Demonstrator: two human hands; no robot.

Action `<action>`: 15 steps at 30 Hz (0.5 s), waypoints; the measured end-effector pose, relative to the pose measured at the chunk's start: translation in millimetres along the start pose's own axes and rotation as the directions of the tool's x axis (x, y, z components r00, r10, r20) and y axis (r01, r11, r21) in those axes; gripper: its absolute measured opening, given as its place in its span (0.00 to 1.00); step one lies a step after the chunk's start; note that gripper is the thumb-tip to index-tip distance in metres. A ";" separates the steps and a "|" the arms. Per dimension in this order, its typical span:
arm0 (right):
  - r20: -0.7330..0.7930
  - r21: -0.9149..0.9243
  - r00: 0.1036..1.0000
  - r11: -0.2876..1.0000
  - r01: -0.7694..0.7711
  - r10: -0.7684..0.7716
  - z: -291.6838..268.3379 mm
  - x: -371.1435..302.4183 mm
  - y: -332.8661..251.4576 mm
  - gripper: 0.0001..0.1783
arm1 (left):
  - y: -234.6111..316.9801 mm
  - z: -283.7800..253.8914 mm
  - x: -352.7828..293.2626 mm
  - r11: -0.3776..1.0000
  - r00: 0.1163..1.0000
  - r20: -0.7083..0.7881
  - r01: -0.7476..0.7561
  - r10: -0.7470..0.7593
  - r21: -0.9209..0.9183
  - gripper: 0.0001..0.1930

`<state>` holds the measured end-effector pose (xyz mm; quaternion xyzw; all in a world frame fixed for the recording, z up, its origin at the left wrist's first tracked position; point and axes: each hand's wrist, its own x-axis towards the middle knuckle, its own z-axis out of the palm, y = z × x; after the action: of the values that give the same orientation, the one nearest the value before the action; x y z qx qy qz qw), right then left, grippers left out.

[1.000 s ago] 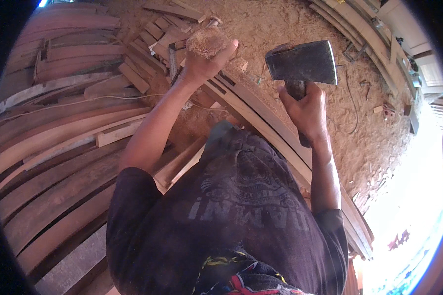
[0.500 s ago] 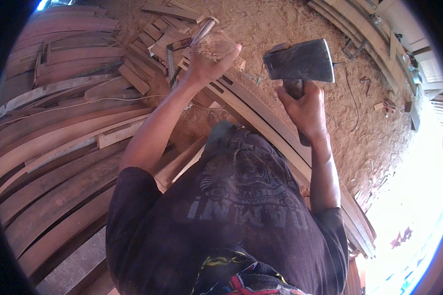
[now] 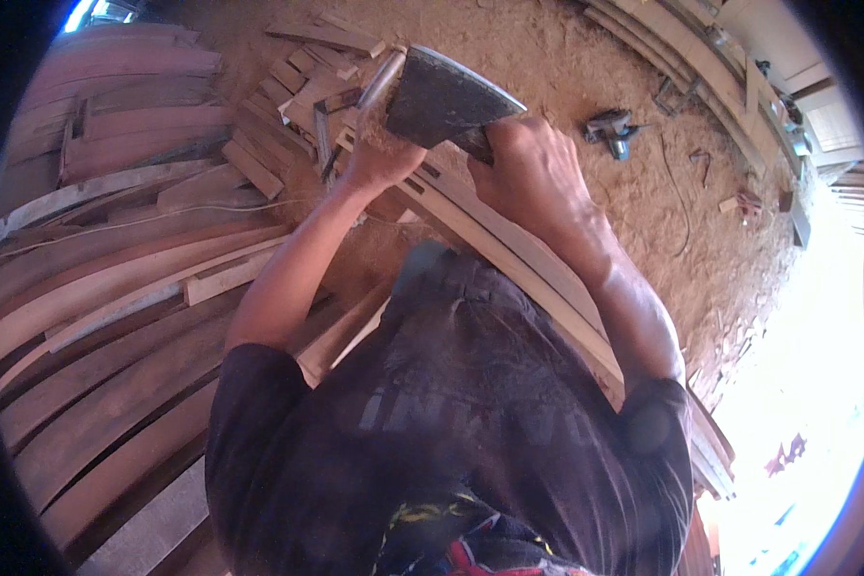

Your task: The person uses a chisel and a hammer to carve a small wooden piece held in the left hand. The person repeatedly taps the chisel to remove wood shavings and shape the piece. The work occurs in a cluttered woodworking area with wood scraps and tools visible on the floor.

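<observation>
My right hand grips a hatchet by its handle, close under the dark, broad head. The hatchet head lies across the view in front of my left hand and hides part of its fingers. Closed round a chisel, my left hand holds it tilted, with its shiny rounded handle sticking up beside the hatchet's head. The chisel's blade end is hidden. Below my hands runs a long wooden beam with narrow slots cut in it, slanting down to the right.
Curved planks are stacked along my left. Short offcuts lie at the far left. A handheld power tool rests on the sawdust-covered ground at right, with a thin cord nearby. More long boards lie at far right.
My right hand has swung the hatchet left, bringing its head to the top of the chisel. The power tool behind it is uncovered. My left hand has shifted slightly left.
</observation>
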<state>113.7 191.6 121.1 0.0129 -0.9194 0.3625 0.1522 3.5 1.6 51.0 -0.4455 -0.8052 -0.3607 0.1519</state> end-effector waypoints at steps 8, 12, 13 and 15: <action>0.039 -0.074 0.999 0.997 0.001 0.002 20.1 -15.7 -15.2 0.11 | -25.5 0.0 -9.0 0.983 0.986 0.108 0.138 -0.126 -0.118 0.09; 0.173 -0.087 0.985 0.996 0.007 0.008 -3.4 -8.2 -15.0 0.14 | -33.9 -0.2 -1.5 0.996 0.997 -0.006 -0.081 0.081 -0.022 0.07; 0.155 -0.039 0.988 0.999 -0.006 0.012 -6.5 -10.1 -15.2 0.15 | -21.1 -1.5 -5.9 0.998 0.998 0.021 -0.056 0.057 -0.015 0.07; -0.070 0.131 0.994 0.987 0.091 -0.082 4.5 -11.2 -24.2 0.16 | -15.5 -6.0 -8.5 0.997 0.990 0.126 0.071 -0.068 -0.019 0.07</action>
<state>126.4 169.9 130.8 0.0512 -0.8862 0.4166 0.1962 -5.0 -13.2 43.5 -0.4408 -0.8239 -0.3464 0.0830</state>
